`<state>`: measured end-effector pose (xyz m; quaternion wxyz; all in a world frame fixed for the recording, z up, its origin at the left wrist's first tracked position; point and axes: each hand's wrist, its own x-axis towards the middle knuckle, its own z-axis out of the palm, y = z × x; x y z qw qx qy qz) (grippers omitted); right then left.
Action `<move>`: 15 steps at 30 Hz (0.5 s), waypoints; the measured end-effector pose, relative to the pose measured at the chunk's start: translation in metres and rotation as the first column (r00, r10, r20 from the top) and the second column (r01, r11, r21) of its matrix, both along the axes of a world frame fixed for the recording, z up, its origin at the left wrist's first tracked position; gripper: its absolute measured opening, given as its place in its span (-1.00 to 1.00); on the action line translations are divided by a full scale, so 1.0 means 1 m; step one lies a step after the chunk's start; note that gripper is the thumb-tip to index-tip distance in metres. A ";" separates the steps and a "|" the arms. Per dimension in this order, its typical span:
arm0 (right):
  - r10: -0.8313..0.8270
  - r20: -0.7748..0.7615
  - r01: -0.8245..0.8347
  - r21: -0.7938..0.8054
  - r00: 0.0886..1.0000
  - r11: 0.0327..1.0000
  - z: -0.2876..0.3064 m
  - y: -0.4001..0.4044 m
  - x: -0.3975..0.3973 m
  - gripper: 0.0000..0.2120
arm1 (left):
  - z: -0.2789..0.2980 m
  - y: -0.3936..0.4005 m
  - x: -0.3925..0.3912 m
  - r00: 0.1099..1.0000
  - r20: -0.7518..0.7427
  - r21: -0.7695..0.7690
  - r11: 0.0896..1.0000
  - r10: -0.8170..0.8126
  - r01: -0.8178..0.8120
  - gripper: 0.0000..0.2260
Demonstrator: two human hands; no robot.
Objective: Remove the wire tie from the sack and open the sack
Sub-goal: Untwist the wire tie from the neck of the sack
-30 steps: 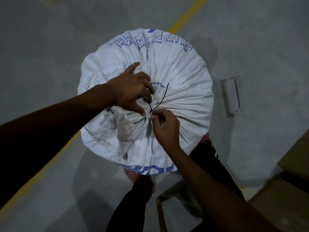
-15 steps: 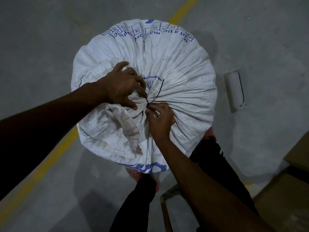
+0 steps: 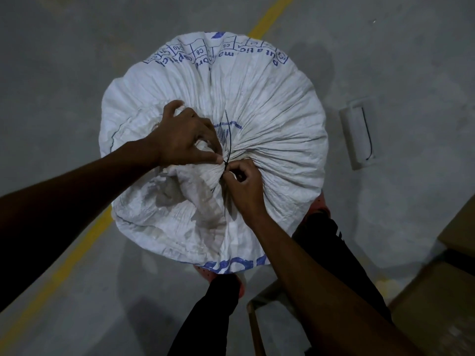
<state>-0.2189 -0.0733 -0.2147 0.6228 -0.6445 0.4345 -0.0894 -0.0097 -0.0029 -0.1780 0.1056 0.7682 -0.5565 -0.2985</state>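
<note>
A full white woven sack [image 3: 270, 119] with blue print stands upright below me, its mouth gathered into a pleated neck at the middle. A thin black wire tie [image 3: 228, 137] binds that neck, and its loose tail curves up away from me. My left hand [image 3: 185, 137] clutches the bunched fabric of the neck just left of the tie, thumb tip beside the knot. My right hand [image 3: 244, 183] pinches the tie at the knot from the near side, fingers curled tight. The knot itself is mostly hidden by my fingertips.
The sack stands on grey concrete floor crossed by a yellow painted line [image 3: 84, 242]. A small white rectangular object [image 3: 358, 132] lies on the floor to the right. Cardboard boxes [image 3: 437, 304] sit at the lower right. My dark-trousered legs [image 3: 213, 317] stand close behind the sack.
The tie's free tail has swung from leaning right to pointing nearly straight up. Both hands stay at the neck; my left hand has closed further onto the fabric.
</note>
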 end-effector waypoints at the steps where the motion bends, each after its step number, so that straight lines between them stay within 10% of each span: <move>1: 0.005 0.011 -0.005 0.011 1.000 1.000 -0.001 -0.001 -0.001 -0.94 | -0.001 -0.002 -0.002 1.000 -0.002 0.005 1.000 0.018 -0.018 -0.56; 15: 0.078 0.098 -0.089 0.116 0.992 0.989 -0.013 -0.022 -0.026 -0.93 | -0.004 -0.009 -0.011 0.999 -0.021 0.005 1.000 0.028 -0.028 -0.59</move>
